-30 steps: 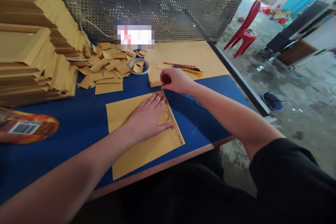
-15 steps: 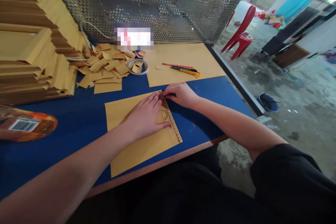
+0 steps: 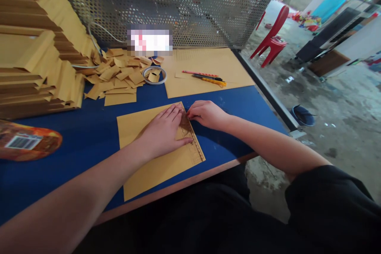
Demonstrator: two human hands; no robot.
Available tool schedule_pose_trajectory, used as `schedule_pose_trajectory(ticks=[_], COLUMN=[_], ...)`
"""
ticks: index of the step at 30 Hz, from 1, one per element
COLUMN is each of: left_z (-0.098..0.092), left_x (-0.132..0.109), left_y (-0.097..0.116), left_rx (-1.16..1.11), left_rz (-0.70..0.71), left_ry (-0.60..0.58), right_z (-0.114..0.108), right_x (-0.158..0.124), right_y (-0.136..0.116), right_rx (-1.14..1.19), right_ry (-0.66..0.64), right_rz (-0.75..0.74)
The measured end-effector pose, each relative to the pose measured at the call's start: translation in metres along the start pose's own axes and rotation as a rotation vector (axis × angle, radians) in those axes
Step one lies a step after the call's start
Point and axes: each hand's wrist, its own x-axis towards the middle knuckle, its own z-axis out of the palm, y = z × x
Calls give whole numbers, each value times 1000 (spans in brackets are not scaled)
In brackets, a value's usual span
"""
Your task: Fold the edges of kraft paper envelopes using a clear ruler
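A sheet of brown paper (image 3: pixel 139 127) lies at a slant on the blue table, near its front edge. Along the sheet's right side rests a clear ruler (image 3: pixel 195 149) with printed marks and shapes, partly covered. My left hand (image 3: pixel 162 133) lies flat over the ruler and paper, fingers stretched out and thumb spread toward the ruler's edge. At the upper right edge of the sheet, my right hand (image 3: pixel 206 115) is closed, thumb and fingers pinched on the paper's margin beside the ruler. Its fingertips partly hide that margin.
Stacks of folded brown paper (image 3: pixel 38 67) rise at the left. Small paper pieces (image 3: pixel 119 73) and a roll of tape (image 3: pixel 154 75) lie behind the sheet. A pencil (image 3: pixel 199 73) and yellow cutter (image 3: pixel 214 82) rest on larger paper (image 3: pixel 238 71). An orange packet (image 3: pixel 29 141) is at left.
My right hand has slid a short way toward me along the sheet's right edge. My left hand stays flat in place over the ruler. The view has shifted slightly.
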Motion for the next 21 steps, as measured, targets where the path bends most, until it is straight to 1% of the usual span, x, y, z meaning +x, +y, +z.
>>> schedule_pose_trajectory(ticks=[5,11,17,21], left_z=[0,4,3,1], left_x=[0,0,0,-1], left_y=[0,-3,-3,-1], left_rx=[11,6,23,45], left_rz=[-4,29,10,2], left_ry=[-4,39,-2,-14], right_z=[3,8,7,8], right_x=[-7,-19,-37,-47], right_y=[-4,-9,-18,-25], right_rx=[-58,-112,-144,-132], right_ry=[-33,-28,-32,-24], right_rz=[-37,-111,-197,-211])
